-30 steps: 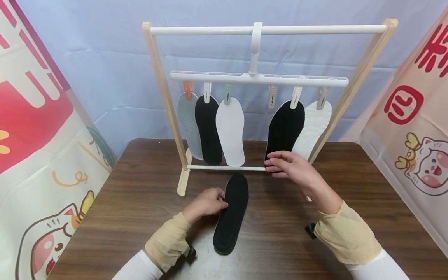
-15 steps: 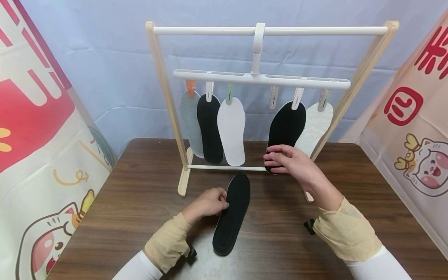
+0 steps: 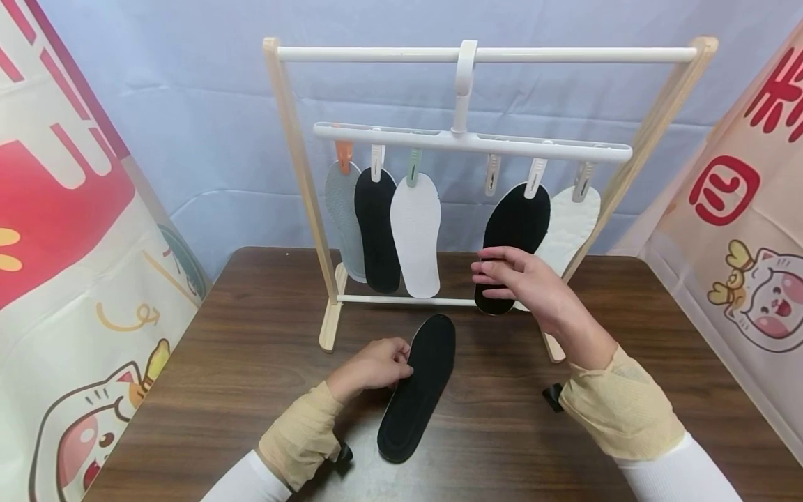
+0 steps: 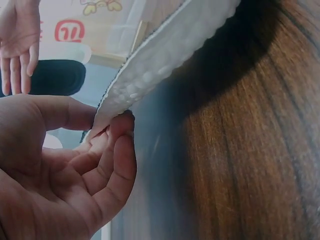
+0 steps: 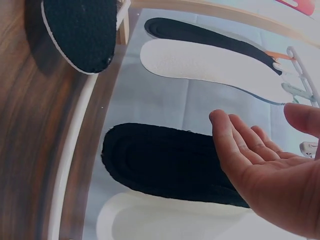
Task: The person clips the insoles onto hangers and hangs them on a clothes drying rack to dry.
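My left hand (image 3: pixel 375 362) pinches the left edge of a black insole (image 3: pixel 422 390) between thumb and fingers. In the left wrist view this insole's underside (image 4: pixel 155 65) looks white and bumpy, angled over the tabletop. My right hand (image 3: pixel 533 282), fingers extended and holding nothing, is in front of the lower part of a hanging black insole (image 3: pixel 517 219), covering some of it. A white clip (image 3: pixel 534 178) grips that insole's top. Beside it hangs a white insole (image 3: pixel 574 223) from a grey clip (image 3: pixel 583 183). To the left, a bare clip (image 3: pixel 492 174) holds nothing.
A white hanger bar (image 3: pixel 401 136) hooks over the top rail (image 3: pixel 376 54) of a wooden-sided rack. On its left half hang a grey insole (image 3: pixel 343 216), a black insole (image 3: pixel 378 237) and a white insole (image 3: pixel 417 237). A low white rail (image 3: pixel 401 301) crosses near the brown table (image 3: pixel 251 335).
My right hand has risen slightly along the hanging black insole, baring more of its lower end. The insole in my left hand has tilted, its far end swinging right.
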Demonstrator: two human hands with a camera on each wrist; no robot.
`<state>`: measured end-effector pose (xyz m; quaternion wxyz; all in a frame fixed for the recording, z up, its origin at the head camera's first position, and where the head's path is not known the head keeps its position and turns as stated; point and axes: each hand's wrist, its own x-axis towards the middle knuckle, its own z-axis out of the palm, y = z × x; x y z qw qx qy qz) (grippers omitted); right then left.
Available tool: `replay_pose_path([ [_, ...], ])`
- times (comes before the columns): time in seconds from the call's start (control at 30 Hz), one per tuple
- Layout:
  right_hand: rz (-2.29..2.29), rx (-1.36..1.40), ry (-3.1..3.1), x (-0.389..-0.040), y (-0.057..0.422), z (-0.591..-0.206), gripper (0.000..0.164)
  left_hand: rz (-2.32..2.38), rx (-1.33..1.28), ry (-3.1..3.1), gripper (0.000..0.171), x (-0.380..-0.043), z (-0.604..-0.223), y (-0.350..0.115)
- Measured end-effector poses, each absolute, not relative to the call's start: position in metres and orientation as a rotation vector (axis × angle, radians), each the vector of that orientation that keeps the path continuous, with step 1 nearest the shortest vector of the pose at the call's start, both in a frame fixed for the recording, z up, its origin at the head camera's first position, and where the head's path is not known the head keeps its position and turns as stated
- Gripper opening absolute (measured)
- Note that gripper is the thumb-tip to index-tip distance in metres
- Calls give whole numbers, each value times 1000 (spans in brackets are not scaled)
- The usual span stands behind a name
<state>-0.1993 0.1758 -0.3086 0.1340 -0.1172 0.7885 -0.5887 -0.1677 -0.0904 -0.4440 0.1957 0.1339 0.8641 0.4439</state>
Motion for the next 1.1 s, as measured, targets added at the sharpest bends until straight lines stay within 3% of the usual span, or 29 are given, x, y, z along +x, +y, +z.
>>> replay_pose_path([
  [1.1,-1754,-356,2339,-207,172,-276,60,1290,459,2366,10,-167,-434,-87],
])
